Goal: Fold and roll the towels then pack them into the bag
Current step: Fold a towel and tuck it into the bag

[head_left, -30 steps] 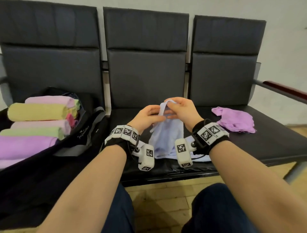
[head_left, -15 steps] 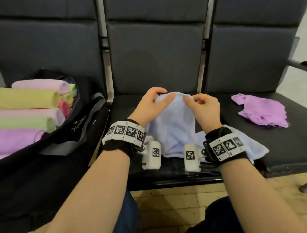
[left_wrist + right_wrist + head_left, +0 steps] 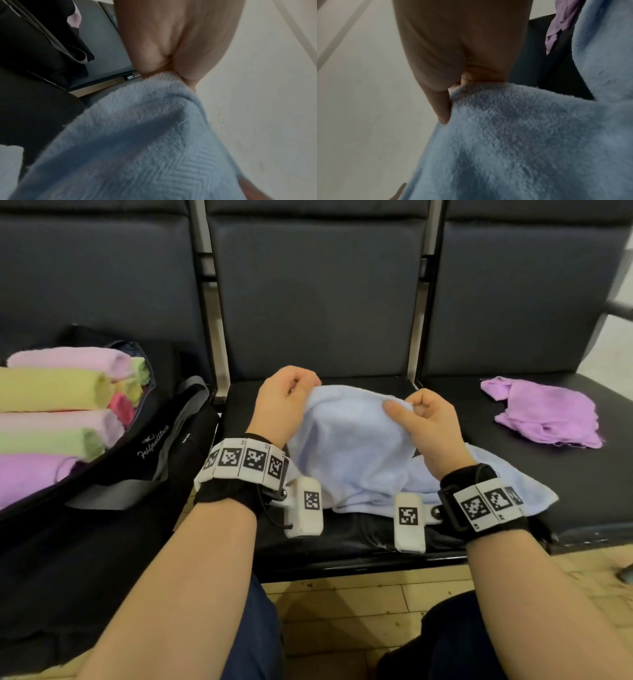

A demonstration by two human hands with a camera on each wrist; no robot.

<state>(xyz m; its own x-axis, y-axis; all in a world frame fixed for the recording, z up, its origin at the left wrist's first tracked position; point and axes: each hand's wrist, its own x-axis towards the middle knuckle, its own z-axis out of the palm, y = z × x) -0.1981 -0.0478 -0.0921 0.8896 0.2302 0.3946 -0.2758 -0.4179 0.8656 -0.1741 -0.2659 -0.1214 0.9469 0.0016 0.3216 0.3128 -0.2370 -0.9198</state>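
A light blue towel (image 3: 349, 453) hangs over the middle seat, its lower part lying on the cushion. My left hand (image 3: 291, 395) pinches its top edge on the left, and my right hand (image 3: 416, 412) pinches the same edge on the right. In the left wrist view the left hand (image 3: 171, 71) grips the blue towel (image 3: 137, 148). The right wrist view shows the right hand (image 3: 453, 83) pinching the fluffy towel (image 3: 522, 142). A crumpled purple towel (image 3: 544, 412) lies on the right seat. The black bag (image 3: 144, 460) on the left seat holds several rolled towels (image 3: 54, 409).
The three dark padded seats (image 3: 318, 302) form one row with metal gaps between the backs. A grey strap (image 3: 171, 446) of the bag drapes toward the middle seat. Tiled floor (image 3: 359, 604) and my knees lie below the seat edge.
My hands have moved apart along the towel's top edge, spreading it wider. The head view has tilted down and closer to the seat.
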